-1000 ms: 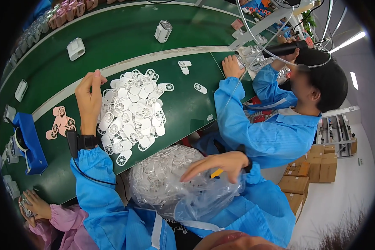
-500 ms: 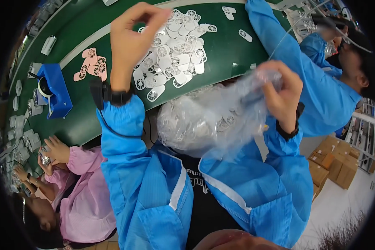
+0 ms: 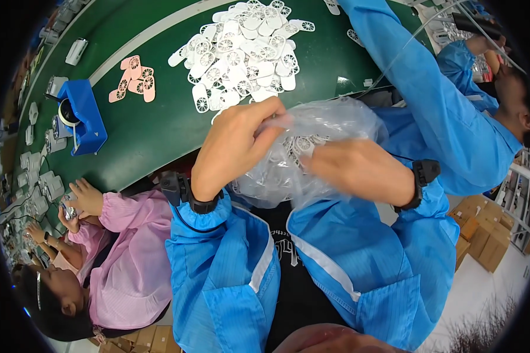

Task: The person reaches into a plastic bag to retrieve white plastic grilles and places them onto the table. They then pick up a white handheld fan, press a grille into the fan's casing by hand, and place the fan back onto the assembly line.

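Observation:
A clear plastic bag (image 3: 341, 115) holding white flat plastic pieces (image 3: 303, 144) lies on my lap against the table's edge. My left hand (image 3: 238, 141) is closed in a pinch on the bag's upper rim. At the mouth of the bag, my right hand (image 3: 356, 170) is smeared by motion; its fingertips are beside the white pieces and partly hidden. Beyond the bag, a heap of white pieces (image 3: 247, 53), each oblong with a spoked round cut-out, is spread on the green table (image 3: 141, 132).
Several pink pieces (image 3: 136, 79) of like shape lie left of the heap. Farther left stands a blue holder (image 3: 85, 117) with a round roll. A co-worker's blue sleeve (image 3: 418, 76) reaches over the table on the right; a person in pink (image 3: 132, 253) works on the left.
My left hand has come down from above the white heap to the bag's rim. My right hand has moved left and down to the bag's mouth, which now shows more white pieces.

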`<state>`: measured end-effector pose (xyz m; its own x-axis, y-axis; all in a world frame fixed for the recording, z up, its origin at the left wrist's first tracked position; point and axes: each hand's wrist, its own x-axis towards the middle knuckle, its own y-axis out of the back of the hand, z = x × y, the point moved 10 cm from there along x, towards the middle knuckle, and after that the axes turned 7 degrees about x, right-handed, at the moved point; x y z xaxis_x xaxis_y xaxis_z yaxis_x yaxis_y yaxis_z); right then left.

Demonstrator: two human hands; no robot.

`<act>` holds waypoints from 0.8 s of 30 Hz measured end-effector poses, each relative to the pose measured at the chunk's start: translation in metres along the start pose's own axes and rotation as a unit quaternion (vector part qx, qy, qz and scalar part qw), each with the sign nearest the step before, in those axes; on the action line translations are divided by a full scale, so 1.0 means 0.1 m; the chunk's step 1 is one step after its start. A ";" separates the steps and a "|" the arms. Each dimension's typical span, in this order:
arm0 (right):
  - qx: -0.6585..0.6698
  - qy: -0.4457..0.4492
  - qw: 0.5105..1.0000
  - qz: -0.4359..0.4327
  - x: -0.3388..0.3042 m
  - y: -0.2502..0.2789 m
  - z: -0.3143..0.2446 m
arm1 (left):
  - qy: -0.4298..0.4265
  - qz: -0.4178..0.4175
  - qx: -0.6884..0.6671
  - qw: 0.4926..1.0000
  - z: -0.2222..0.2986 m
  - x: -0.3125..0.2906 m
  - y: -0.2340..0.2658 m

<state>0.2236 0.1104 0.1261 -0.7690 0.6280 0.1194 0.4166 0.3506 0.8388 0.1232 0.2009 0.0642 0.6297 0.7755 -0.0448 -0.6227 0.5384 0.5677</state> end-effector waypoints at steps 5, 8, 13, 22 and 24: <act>-0.029 -0.149 0.987 -0.060 -0.36 -0.82 0.66 | -0.053 -0.062 -0.035 0.996 0.31 -0.14 -0.18; -0.029 -0.088 0.995 -0.029 -0.10 -0.64 0.30 | -0.102 -0.067 -0.056 0.991 0.38 -0.28 -0.29; -0.078 -0.142 0.967 0.198 -0.48 -0.57 0.56 | -0.186 -0.120 -0.163 0.961 0.60 -0.44 -0.32; 0.391 -0.110 0.906 0.124 -0.40 -0.97 0.39 | -0.181 -0.054 -0.121 0.975 0.72 -0.42 0.14; 0.193 -0.027 0.979 -0.064 -0.18 -0.67 0.07 | -0.184 -0.081 -0.112 0.973 0.62 -0.49 0.15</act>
<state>0.2128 0.0810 0.0641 -0.8050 0.5932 -0.0108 0.4782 0.6595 0.5800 0.1118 0.1500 0.1260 0.8265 0.5255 0.2017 -0.5604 0.7342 0.3832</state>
